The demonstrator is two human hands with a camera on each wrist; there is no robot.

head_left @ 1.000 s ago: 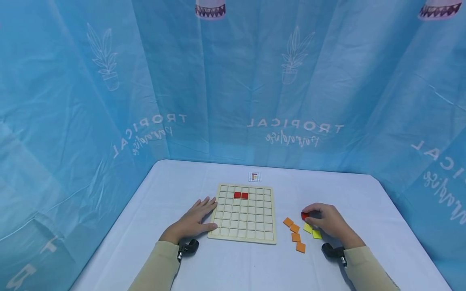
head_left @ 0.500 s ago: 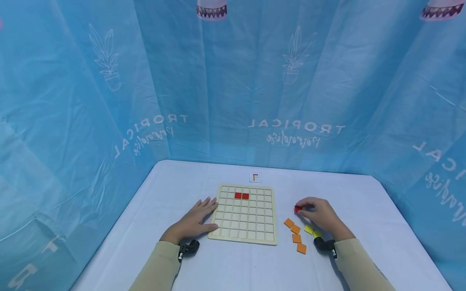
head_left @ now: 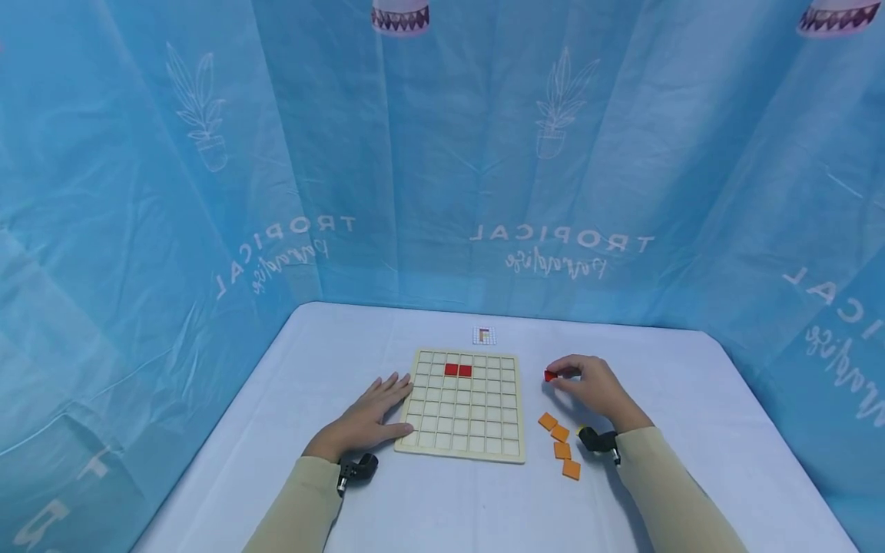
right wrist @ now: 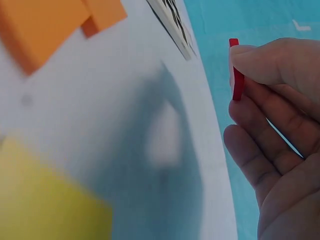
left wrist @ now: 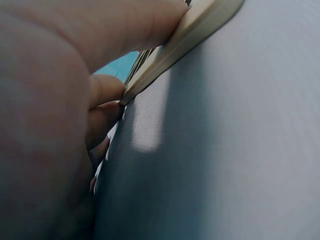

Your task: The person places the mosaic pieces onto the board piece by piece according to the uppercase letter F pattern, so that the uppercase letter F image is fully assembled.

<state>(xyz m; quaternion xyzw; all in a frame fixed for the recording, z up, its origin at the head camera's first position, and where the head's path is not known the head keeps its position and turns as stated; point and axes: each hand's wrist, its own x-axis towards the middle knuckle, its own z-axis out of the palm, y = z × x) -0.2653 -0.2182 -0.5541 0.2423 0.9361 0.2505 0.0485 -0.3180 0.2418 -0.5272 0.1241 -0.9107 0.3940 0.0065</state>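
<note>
In the head view a pale wooden grid board [head_left: 459, 407] lies on the white table, with two red square tiles [head_left: 458, 370] side by side in its second row from the top. My left hand [head_left: 369, 418] touches the board's left edge with fingers spread; the left wrist view shows thumb and fingertips against that wooden edge [left wrist: 175, 50]. To the right of the board, my right hand [head_left: 594, 388] pinches a red tile [right wrist: 236, 70] between thumb and fingers, held above the table in the right wrist view.
Several orange tiles [head_left: 562, 451] lie right of the board. A yellow tile [right wrist: 50, 195] shows in the right wrist view, mostly hidden by the wrist camera [head_left: 596, 440] in the head view. A small pattern card [head_left: 484, 336] lies behind the board. Blue curtains [head_left: 442, 153] surround the table.
My right hand has carried the red tile up from near the yellow tiles, moving left and away toward the back of the table. My left hand stays at the board's edge.
</note>
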